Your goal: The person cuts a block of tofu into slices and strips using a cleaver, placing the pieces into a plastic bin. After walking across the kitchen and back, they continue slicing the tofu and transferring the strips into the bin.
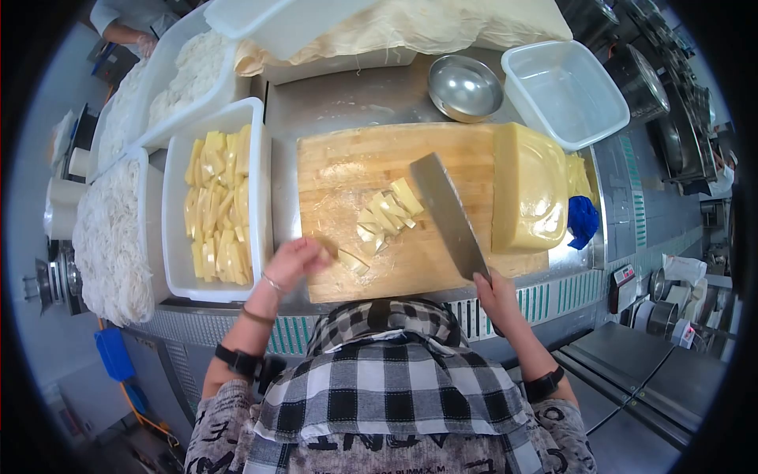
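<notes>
My right hand [497, 299] is wrapped round the handle of a cleaver [448, 212], whose broad blade slants up and left over the wooden cutting board [332, 162]. Left of the blade lies a small pile of pale yellow cut strips [385, 215]. My left hand [296, 259] hovers at the board's left edge, its fingers curled together; whatever is in them is hidden and a little blurred. Just right of these fingers is a loose yellow piece [353, 261]. A big glossy yellow block [530, 193] rests on the right end of the board.
Left of the board stands a white tub [257, 205] holding several rows of yellow strips. Tubs of white noodles [117, 237] sit farther left. Behind are a steel bowl [466, 87], a translucent tub [564, 87] and cream cloth [418, 31]. Another person's hand [145, 43] shows top left.
</notes>
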Demonstrator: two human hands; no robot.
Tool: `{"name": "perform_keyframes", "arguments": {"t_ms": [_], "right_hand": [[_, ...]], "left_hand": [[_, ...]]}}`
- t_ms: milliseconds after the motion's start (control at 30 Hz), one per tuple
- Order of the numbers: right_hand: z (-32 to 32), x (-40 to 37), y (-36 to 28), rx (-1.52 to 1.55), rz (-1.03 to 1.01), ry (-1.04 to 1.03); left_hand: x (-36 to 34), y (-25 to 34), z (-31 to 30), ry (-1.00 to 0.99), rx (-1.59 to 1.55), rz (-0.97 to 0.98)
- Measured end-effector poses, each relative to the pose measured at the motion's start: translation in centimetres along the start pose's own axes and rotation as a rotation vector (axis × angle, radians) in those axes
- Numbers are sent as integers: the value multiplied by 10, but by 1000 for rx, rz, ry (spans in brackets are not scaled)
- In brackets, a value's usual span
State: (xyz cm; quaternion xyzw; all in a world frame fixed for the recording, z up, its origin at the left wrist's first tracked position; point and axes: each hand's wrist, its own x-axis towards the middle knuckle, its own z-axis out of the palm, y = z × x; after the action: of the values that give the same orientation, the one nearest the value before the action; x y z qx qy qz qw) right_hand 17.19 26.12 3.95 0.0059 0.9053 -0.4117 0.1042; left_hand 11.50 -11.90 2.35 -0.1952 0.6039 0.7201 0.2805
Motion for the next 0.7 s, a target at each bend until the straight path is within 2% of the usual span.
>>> {"name": "perform_keyframes", "arguments": {"t_ms": [33,133,167,200,267,333,367,433,500,567,633,700], "right_hand": [[4,12,5,-99,0,46],[5,43,-1,-326,-40,98],[5,51,-4,-456,-77,107],[5,55,-6,-457,-83,101],[3,61,-11,-503,-222,96],[1,63,-16,-497,-222,59],[0,65,-17,-486,-217,27],[-1,68,-2,-414,-239,-19],[-5,70,-1,-340,-256,-61],[-17,70,-14,129,204,-303],[-20,72,-8,214,277,-339],[-20,72,0,303,352,-372]], "left_hand": [[-8,-15,3,25,-105,-114],[-18,-45,25,92,-305,-259],[-15,-52,31,97,-310,-257],[-13,-52,45,109,-397,-232],[-8,-48,66,125,-495,-206],[2,-38,80,298,-556,-239],[9,-37,84,303,-567,-235],[19,-34,90,259,-558,-67],[28,-24,93,231,-537,-24],[37,-13,97,201,-510,19],[47,-10,101,88,-481,60],[56,-11,108,96,-441,132]]}}
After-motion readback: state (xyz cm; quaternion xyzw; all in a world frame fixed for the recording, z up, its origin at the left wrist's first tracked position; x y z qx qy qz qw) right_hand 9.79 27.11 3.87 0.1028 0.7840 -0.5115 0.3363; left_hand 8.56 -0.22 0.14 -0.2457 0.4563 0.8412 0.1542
